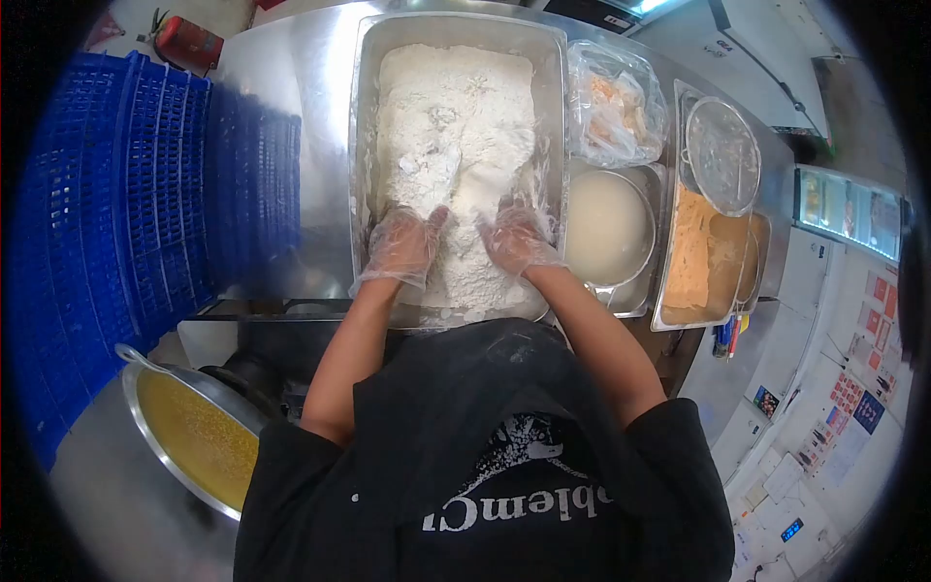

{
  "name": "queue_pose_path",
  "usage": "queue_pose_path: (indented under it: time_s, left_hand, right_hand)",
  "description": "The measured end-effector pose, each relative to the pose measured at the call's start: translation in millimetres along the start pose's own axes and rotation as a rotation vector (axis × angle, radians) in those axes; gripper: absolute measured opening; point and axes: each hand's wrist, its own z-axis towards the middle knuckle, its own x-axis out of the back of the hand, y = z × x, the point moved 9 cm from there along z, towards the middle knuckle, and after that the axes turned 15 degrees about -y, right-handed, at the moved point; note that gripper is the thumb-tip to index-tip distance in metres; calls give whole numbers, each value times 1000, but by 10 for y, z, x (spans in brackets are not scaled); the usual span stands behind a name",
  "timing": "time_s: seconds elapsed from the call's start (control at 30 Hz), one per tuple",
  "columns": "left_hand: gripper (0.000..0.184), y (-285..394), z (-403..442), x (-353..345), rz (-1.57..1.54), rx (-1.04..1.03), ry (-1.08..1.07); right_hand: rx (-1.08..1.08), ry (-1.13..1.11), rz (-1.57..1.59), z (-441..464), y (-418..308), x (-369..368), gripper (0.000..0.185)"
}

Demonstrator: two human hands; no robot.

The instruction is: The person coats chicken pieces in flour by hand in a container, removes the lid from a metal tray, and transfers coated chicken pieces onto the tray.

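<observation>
A deep rectangular metal tray [361, 126] holds a thick bed of white flour [465, 87]. Both of my hands wear clear plastic gloves and touch the flour in the tray's near half. On the left is my left hand [403, 244], its thumb apart from the fingers, with nothing visibly held. My right hand [522, 238] lies to the right, fingers apart and partly sunk in flour. Between the hands the flour is loose and lumpy. Fingertips of both hands are partly hidden by flour.
Right of the tray are a plastic bag [621, 107], a round container of pale powder [608, 228] and a tray of orange powder [689, 257] with sieves. Blue crates [145, 184] stand left. A bowl of yellow contents [194, 432] sits lower left.
</observation>
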Motion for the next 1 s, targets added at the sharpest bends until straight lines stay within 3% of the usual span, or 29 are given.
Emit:
queue_pose_path:
  time_s: [0.1,0.23,0.3,0.43,0.5,0.53,0.6,0.63,0.73,0.8,0.83,0.87,0.93,1.0]
  left_hand:
    - [89,26,-206,-29,-199,112,-135]
    - [97,-95,-134,-489,-346,169,-120]
    - [107,-42,-155,-472,-550,269,-115]
    - [116,-91,74,-576,-711,328,-182]
    - [121,4,135,-388,-756,141,-116]
    - [121,-2,129,-338,-755,140,-118]
    - [124,84,44,-156,-1029,81,-162]
    - [124,69,10,-69,-1029,80,-157]
    - [102,107,-95,160,-1005,-45,-132]
    - [95,59,-173,176,-827,53,-88]
    - [89,-12,-227,183,-648,155,-50]
    - [83,-116,-167,20,-422,169,-23]
    - [82,-195,-159,-378,-417,167,-58]
    - [81,-66,-255,-496,-414,162,-86]
  right_hand:
    - [-44,-172,123,-117,-32,-113,87]
    - [-175,-138,295,-327,-43,-51,104]
    - [-377,-332,682,-348,45,-179,102]
    - [-344,-158,957,-91,186,-356,103]
    - [-476,-65,1207,146,385,-641,95]
    - [-477,-64,1208,154,450,-643,95]
    - [-164,21,1151,144,310,-116,83]
    - [-160,22,1150,138,338,-97,83]
    - [-55,158,1003,1,361,222,72]
    - [-150,-313,579,-124,170,300,72]
    - [-136,-405,291,-146,118,100,70]
    - [-105,-313,87,-121,113,-165,68]
    - [-72,19,-140,-5,36,-791,65]
    - [-130,135,92,-192,-128,-743,70]
